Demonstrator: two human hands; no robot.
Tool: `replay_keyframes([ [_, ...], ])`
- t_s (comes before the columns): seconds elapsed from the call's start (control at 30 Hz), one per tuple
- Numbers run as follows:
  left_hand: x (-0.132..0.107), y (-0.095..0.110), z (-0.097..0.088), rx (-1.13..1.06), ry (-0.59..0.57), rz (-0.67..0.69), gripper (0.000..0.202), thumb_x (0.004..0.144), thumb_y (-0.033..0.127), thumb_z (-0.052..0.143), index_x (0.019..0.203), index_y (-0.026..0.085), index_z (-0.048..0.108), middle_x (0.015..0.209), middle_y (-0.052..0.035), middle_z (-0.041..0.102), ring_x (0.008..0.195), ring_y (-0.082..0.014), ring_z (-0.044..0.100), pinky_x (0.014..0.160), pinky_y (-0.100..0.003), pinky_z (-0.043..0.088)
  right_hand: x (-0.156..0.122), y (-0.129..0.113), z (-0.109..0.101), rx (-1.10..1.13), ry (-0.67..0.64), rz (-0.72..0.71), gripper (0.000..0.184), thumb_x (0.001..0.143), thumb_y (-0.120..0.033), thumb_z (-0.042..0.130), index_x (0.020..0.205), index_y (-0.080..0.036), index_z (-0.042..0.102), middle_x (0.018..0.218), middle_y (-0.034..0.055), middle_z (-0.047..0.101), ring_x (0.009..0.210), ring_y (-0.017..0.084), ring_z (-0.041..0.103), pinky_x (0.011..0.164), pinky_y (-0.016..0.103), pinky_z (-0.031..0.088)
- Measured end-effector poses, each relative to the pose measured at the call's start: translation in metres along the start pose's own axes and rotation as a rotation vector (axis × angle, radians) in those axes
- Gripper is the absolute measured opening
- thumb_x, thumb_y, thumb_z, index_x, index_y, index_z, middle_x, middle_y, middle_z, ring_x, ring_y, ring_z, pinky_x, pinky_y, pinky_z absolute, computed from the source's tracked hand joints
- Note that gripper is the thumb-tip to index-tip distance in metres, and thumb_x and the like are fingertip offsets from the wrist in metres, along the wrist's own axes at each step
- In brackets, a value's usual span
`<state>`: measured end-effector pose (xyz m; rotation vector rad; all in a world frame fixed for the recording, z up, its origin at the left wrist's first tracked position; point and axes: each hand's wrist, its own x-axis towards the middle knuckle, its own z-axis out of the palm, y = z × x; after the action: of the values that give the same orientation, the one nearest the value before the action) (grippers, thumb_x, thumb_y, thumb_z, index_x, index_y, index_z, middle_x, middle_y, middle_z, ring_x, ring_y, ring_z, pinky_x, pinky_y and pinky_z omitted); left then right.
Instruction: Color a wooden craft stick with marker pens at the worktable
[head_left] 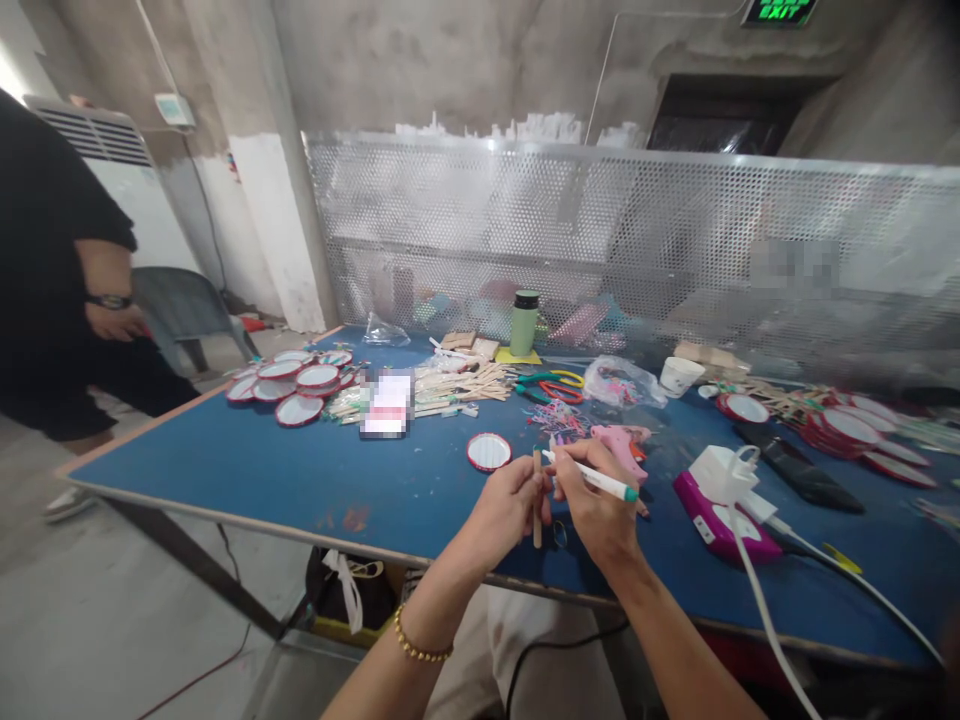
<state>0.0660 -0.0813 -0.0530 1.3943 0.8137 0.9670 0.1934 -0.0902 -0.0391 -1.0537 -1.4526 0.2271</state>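
My left hand [506, 505] is closed on a wooden craft stick [537, 510], holding it upright over the near edge of the blue table [300, 470]. My right hand [592, 500] grips a white pen with a green end [596, 478], its tip touching the top of the stick. A small round red-rimmed mirror [489, 451] lies just beyond my left hand. A pink glue gun [621, 443] rests right behind my right hand.
Several red-rimmed mirrors [296, 380] and a heap of wooden sticks [457, 388] lie at the far left. A green bottle [523, 323], scissors [551, 385], white cup [681, 376], pink power strip [724, 515] with white cable and more mirrors [847, 428] sit right. A person in black [52, 280] stands left.
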Motion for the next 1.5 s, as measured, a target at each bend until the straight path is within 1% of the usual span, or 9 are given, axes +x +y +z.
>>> replay_keyframes([
  [0.13, 0.001, -0.001, 0.0, -0.005, -0.006, 0.01, 0.037, 0.088, 0.054, 0.053, 0.079, 0.018, 0.05, 0.056, 0.0038, 0.055, 0.036, -0.0056, 0.039, 0.038, -0.018, 0.032, 0.001, -0.002, -0.001, 0.003, 0.001, 0.018, 0.019, 0.087, -0.033, 0.06, 0.071, -0.022, 0.062, 0.051, -0.0028, 0.061, 0.046, 0.014, 0.058, 0.046, 0.026, 0.047],
  [0.47, 0.0, 0.003, 0.0, -0.018, -0.015, 0.006, 0.044, 0.084, 0.062, 0.055, 0.078, 0.019, 0.049, 0.056, 0.0042, 0.054, 0.037, -0.005, 0.038, 0.037, -0.018, 0.029, 0.0, 0.001, 0.0, 0.036, -0.004, 0.049, 0.02, 0.086, -0.034, 0.06, 0.069, -0.022, 0.06, 0.049, -0.0034, 0.059, 0.043, 0.014, 0.057, 0.045, 0.026, 0.047],
  [0.67, -0.001, 0.006, 0.0, -0.028, -0.013, -0.029, 0.042, 0.084, 0.059, 0.056, 0.08, 0.018, 0.051, 0.056, 0.0041, 0.054, 0.037, -0.0054, 0.037, 0.037, -0.018, 0.028, 0.003, 0.002, 0.003, 0.15, 0.004, 0.118, 0.021, 0.084, -0.037, 0.063, 0.072, -0.021, 0.059, 0.048, -0.0048, 0.058, 0.039, 0.013, 0.056, 0.043, 0.025, 0.047],
  [0.83, -0.001, 0.009, 0.0, -0.02, 0.004, -0.046, 0.043, 0.08, 0.06, 0.059, 0.08, 0.018, 0.051, 0.058, 0.0034, 0.056, 0.038, -0.0053, 0.039, 0.037, -0.018, 0.029, 0.006, 0.001, 0.006, 0.251, -0.004, 0.176, 0.028, 0.083, -0.045, 0.065, 0.07, -0.021, 0.059, 0.042, -0.0075, 0.051, 0.037, 0.013, 0.055, 0.042, 0.025, 0.049],
  [1.1, -0.001, 0.006, 0.0, -0.007, -0.004, -0.027, 0.044, 0.084, 0.061, 0.056, 0.08, 0.018, 0.05, 0.059, 0.0034, 0.056, 0.039, -0.0055, 0.04, 0.037, -0.018, 0.029, 0.003, 0.002, 0.002, 0.225, -0.002, 0.194, 0.027, 0.083, -0.043, 0.067, 0.07, -0.021, 0.059, 0.044, -0.0069, 0.053, 0.038, 0.013, 0.055, 0.045, 0.025, 0.049],
  [1.2, -0.001, 0.005, 0.001, 0.005, -0.011, -0.007, 0.043, 0.085, 0.061, 0.055, 0.08, 0.018, 0.05, 0.058, 0.0042, 0.055, 0.038, -0.0054, 0.039, 0.036, -0.018, 0.03, 0.001, 0.002, -0.001, 0.166, 0.005, 0.165, 0.023, 0.085, -0.039, 0.064, 0.071, -0.021, 0.06, 0.045, -0.0062, 0.055, 0.039, 0.013, 0.057, 0.046, 0.026, 0.049],
  [1.27, -0.001, 0.004, 0.0, 0.013, -0.021, 0.007, 0.043, 0.086, 0.061, 0.054, 0.08, 0.018, 0.05, 0.058, 0.0042, 0.055, 0.037, -0.0051, 0.039, 0.036, -0.018, 0.03, -0.001, 0.001, -0.003, 0.113, 0.015, 0.11, 0.021, 0.087, -0.035, 0.061, 0.072, -0.021, 0.062, 0.046, -0.0059, 0.056, 0.042, 0.014, 0.059, 0.05, 0.027, 0.05],
  [1.37, 0.0, 0.003, 0.001, 0.011, -0.032, 0.026, 0.042, 0.088, 0.059, 0.052, 0.078, 0.018, 0.05, 0.058, 0.0042, 0.054, 0.036, -0.005, 0.04, 0.036, -0.019, 0.03, -0.003, 0.001, -0.005, 0.045, 0.015, 0.04, 0.019, 0.088, -0.032, 0.061, 0.073, -0.021, 0.065, 0.049, -0.0052, 0.059, 0.042, 0.013, 0.057, 0.049, 0.027, 0.049],
  [1.5, 0.0, 0.001, 0.001, 0.015, -0.026, 0.034, 0.036, 0.089, 0.053, 0.05, 0.08, 0.019, 0.05, 0.059, 0.0038, 0.055, 0.036, -0.0058, 0.041, 0.037, -0.019, 0.031, -0.004, 0.0, -0.005, 0.019, 0.017, 0.016, 0.019, 0.09, -0.032, 0.061, 0.075, -0.022, 0.066, 0.051, -0.0044, 0.061, 0.045, 0.014, 0.059, 0.051, 0.028, 0.05],
])
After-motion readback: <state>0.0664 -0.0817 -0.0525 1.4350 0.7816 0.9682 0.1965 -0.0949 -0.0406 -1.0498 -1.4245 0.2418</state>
